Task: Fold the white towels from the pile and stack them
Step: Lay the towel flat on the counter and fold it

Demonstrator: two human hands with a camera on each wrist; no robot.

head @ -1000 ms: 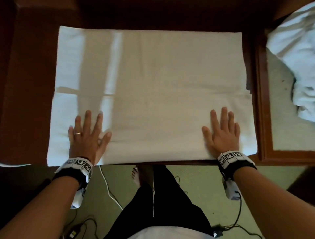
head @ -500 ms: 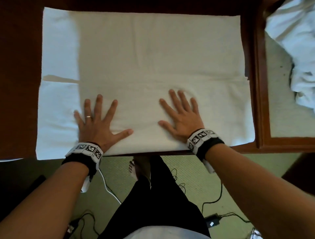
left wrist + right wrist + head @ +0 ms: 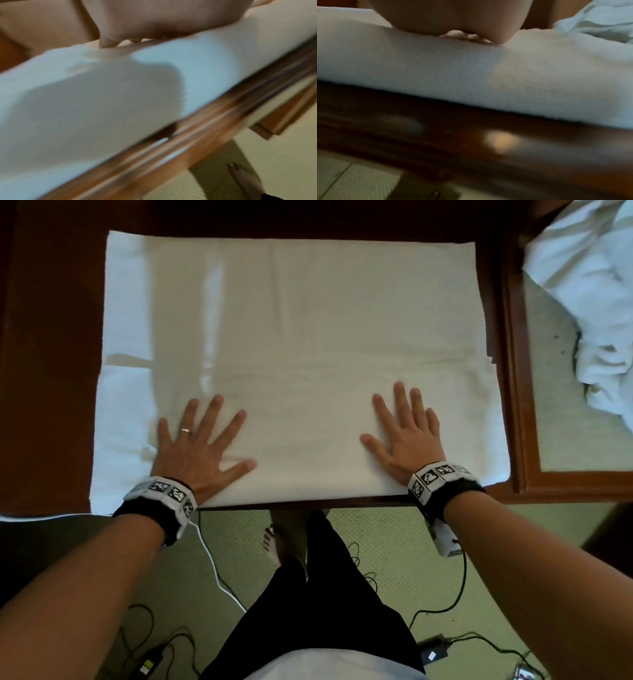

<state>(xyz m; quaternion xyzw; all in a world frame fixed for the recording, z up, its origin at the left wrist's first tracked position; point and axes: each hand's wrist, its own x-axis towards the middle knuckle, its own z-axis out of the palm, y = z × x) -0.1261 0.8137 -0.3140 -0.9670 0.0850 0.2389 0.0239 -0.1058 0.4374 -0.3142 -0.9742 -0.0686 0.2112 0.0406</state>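
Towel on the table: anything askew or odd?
Slightly. The folded towel has layers that don't line up: the lower layer juts out past the upper one at the left. Both hands press flat. No damage visible.

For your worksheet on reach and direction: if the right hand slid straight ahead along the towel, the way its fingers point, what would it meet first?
The right hand would probably first meet the fold edge crossing the towel, then the towel's flat far half; nothing else shows in that line.
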